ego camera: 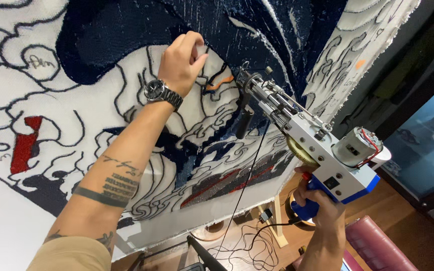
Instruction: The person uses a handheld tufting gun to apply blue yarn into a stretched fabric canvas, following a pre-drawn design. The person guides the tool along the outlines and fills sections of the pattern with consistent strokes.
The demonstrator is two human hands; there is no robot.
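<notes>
Right hand (320,203), lower right of frame, clamped on blue grip of tufting gun (307,138), needle toward backing cloth (76,130); gun likely heavy, rigid. Left hand (182,62), upper centre, fingertips pinched together on soft, stretched cloth.

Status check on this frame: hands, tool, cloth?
Left hand pinching at tufting cloth. Right hand grips tufting gun, needle at cloth. Yarn strand hanging clear.
</notes>
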